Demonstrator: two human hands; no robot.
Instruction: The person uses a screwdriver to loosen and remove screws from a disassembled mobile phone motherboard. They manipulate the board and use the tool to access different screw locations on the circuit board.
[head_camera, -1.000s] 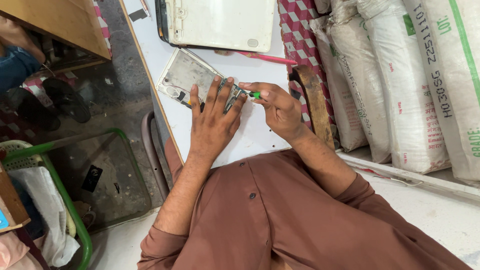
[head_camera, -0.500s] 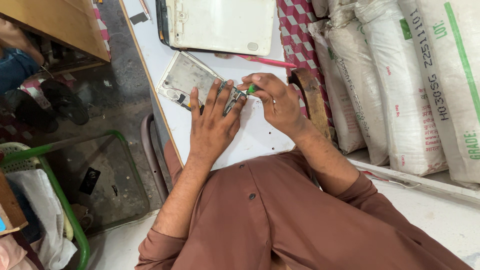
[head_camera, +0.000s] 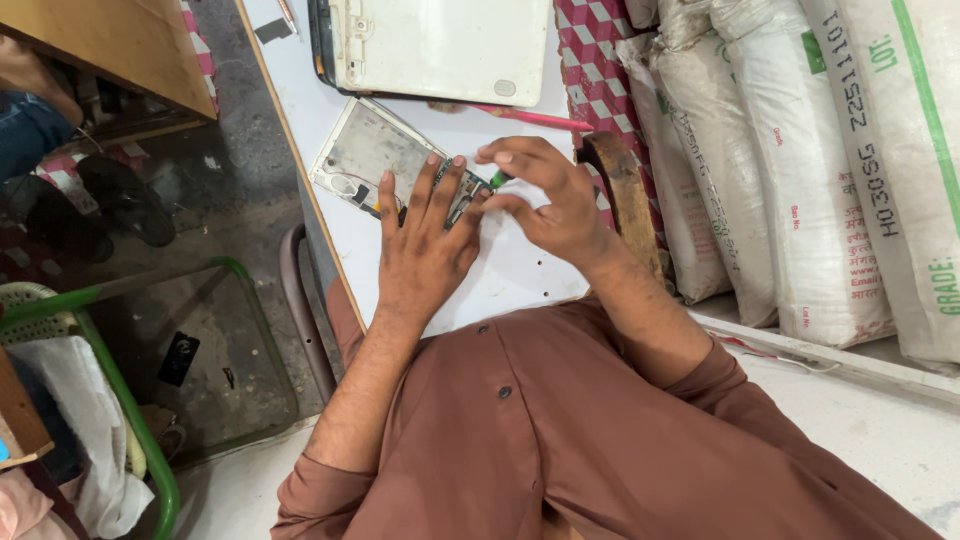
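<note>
White table (head_camera: 520, 280) seen from above, bounded on its left edge by a grey floor and on its right edge by a red-and-white chequered cloth (head_camera: 590, 60) and stacked white woven sacks (head_camera: 780, 170). An opened phone body (head_camera: 375, 160), a flat pale rectangle with its inner face up, lies near the table's left edge; its long axis runs obliquely, from the far left towards the hands. The exposed interior is dull grey-white, with small dark parts and a yellow detail at the near corner. The left hand (head_camera: 425, 250) lies flat on the phone's near end, fingers spread and pressing on it, closed around nothing. The right hand (head_camera: 545, 200) pinches a thin green-handled tool (head_camera: 497, 180) between thumb and fingertips; the tool points left, its tip meeting the circuit parts (head_camera: 462, 188) just beside the left fingertips. Beyond the phone, at the table's far edge, lies a larger white tablet shell (head_camera: 440, 45), face down, its long axis across the table. A pink pen-like stick (head_camera: 535, 118) lies between the tablet shell and the right hand. A wooden ring (head_camera: 625, 195) rests at the table's right edge, partly behind the right wrist. On the floor at the left stands a green-framed wire basket (head_camera: 140, 400) with pale cloth in it.
</note>
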